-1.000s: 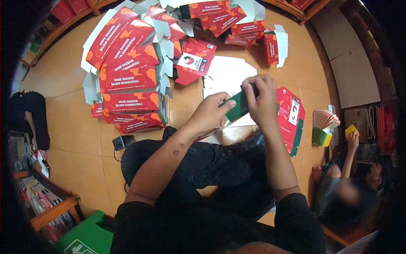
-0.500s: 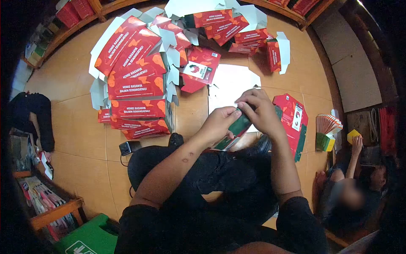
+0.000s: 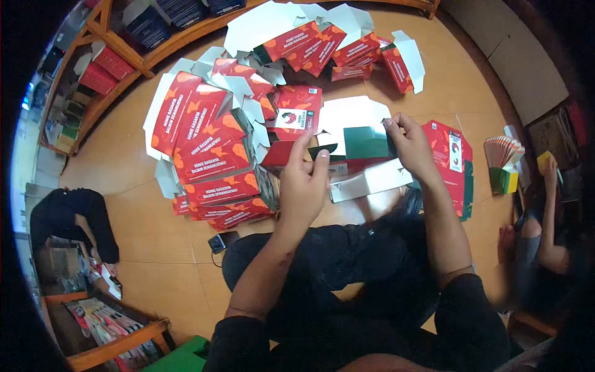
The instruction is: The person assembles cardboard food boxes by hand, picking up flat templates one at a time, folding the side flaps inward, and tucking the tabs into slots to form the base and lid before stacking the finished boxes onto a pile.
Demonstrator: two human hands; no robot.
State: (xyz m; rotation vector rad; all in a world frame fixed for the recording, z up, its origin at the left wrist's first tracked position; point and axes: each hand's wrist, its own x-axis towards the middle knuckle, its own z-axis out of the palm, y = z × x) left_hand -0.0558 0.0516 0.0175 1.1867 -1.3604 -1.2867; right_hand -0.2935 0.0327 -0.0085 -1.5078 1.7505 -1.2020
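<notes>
A partly folded carton (image 3: 365,142) stands in front of me, with a green panel, white inner faces and a long white flap on the near side. My right hand (image 3: 409,149) pinches its right edge at the top corner. At its left end, my left hand (image 3: 305,180) has index finger and thumb apart, the thumb right at a small dark green flap (image 3: 325,149). Just behind the left fingers lies a flat red carton (image 3: 296,99) with a white label.
Red folded cartons (image 3: 214,161) are heaped at left, with more (image 3: 304,44) at the back. Another flat red carton (image 3: 447,155) lies at right. Beyond it, a person's hand (image 3: 550,170) holds something yellow near a fanned carton stack (image 3: 503,164). Another person (image 3: 71,220) sits at left.
My hands have moved apart from the folded green part they were both on. The carton now stands opened out, its white inside showing. The view has turned, shifting the surroundings.
</notes>
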